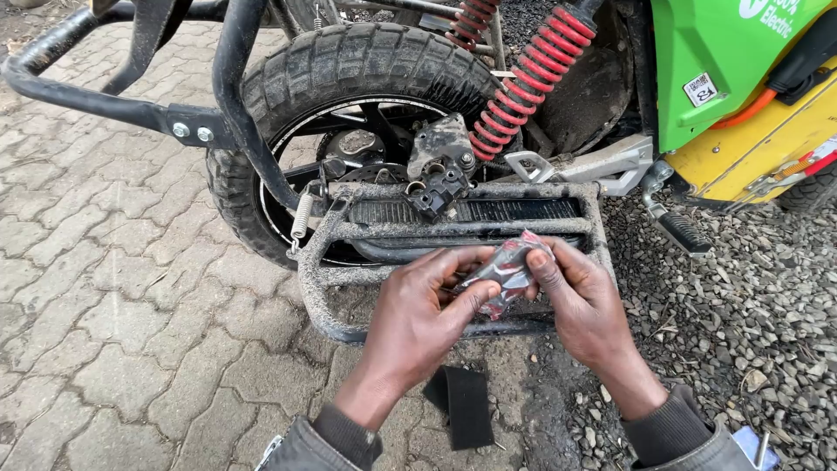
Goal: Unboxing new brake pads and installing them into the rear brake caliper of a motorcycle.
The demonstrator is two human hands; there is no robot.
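Note:
My left hand (423,305) and my right hand (584,301) both pinch a small clear plastic packet with red print (508,268), held between them just in front of a motorcycle's muddy metal footrest frame (453,231). A dirty brake caliper (440,166) hangs loose on top of that frame, beside the rear wheel (349,78). What the packet holds is hard to make out.
Red coil shock absorbers (523,83) rise beside the tyre. Green and yellow bodywork (732,78) is at the upper right. A black guard bar (105,100) reaches left. A flat black piece (466,406) lies on the paving below my hands. Gravel (750,305) covers the right side.

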